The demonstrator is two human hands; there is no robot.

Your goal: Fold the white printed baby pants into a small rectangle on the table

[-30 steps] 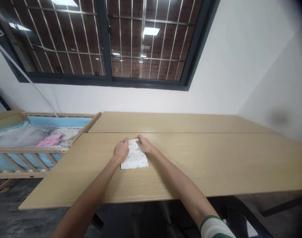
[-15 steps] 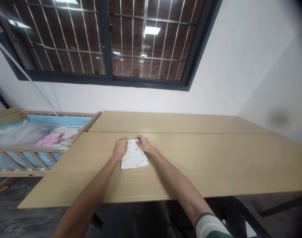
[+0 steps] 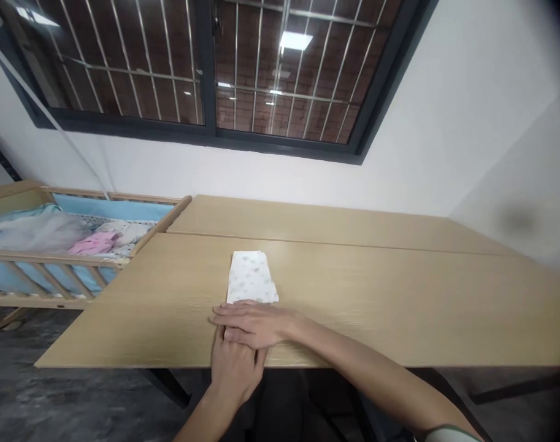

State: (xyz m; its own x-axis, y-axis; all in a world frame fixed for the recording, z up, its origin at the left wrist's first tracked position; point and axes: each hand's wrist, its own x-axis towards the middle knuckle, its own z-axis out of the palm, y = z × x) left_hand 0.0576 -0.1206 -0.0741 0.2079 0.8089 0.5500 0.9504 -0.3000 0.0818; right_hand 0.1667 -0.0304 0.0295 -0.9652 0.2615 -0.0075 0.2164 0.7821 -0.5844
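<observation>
A folded white cloth (image 3: 251,276) with a small pale print lies flat on the wooden table (image 3: 376,294). My right hand (image 3: 256,324) rests across the back of my left, its fingers stretched out to the left, near the cloth's front edge. Underneath, my left hand (image 3: 236,365) points forward at the table's near edge, with its fingers extended and partly covered by my right hand. Neither hand grips the cloth. Whether the covered fingertips touch its near edge is hidden.
At the left stands a wooden crib (image 3: 63,261) with blue lining, white netting and a pink cloth (image 3: 94,242) inside. A seam runs along the table toward the back. Behind it rise a white wall (image 3: 270,178) and a dark-framed, barred window (image 3: 284,147).
Both hands have let go of the cloth's far edge and come back to its near side, where my right hand now lies over my left. The camera view has shifted slightly.
</observation>
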